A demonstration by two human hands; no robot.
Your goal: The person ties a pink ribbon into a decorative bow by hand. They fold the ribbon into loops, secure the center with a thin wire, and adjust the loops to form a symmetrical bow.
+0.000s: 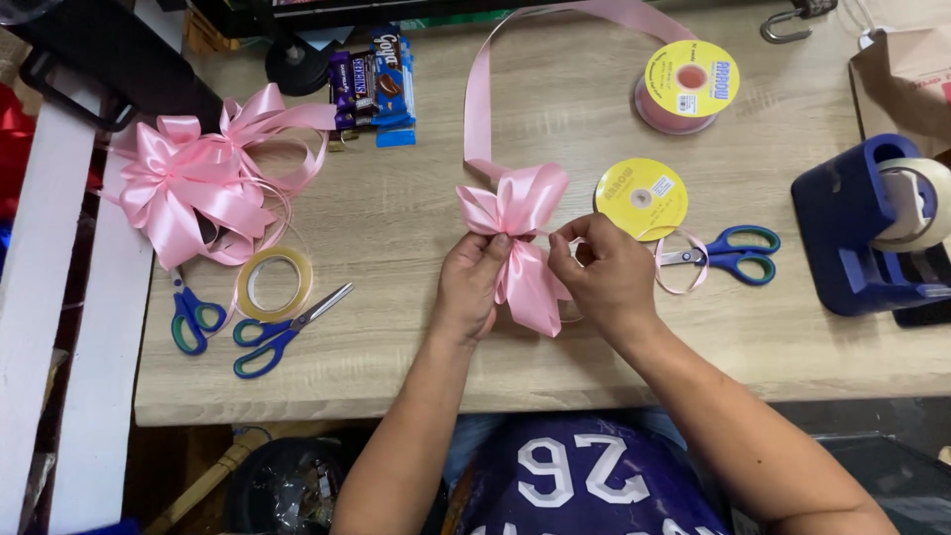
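Head view: near the middle of the worktop, both hands work on a pink ribbon bow. The left hand has its grip closed on the bow's gathered centre, thumb and fingers pinching the waist. The right hand pinches at the same knot from the other side, fingertips closed on what looks like a thin tie; I cannot tell exactly what it holds. The satin looks light, soft and slippery, so the loops would likely spring apart if the pinch eased; the waist seems the only sound place to hold, since squeezing the loops would crease them. A ribbon tail runs from the bow toward the far edge and curves to a pink spool. A flat yellow spool lies just beside the right hand, with blue-handled scissors next to it and a blue tape dispenser at the right edge. Toward the left edge lie finished pink bows, a tape roll, two more scissors and snack packets at the far edge. Nothing crowds the hands.
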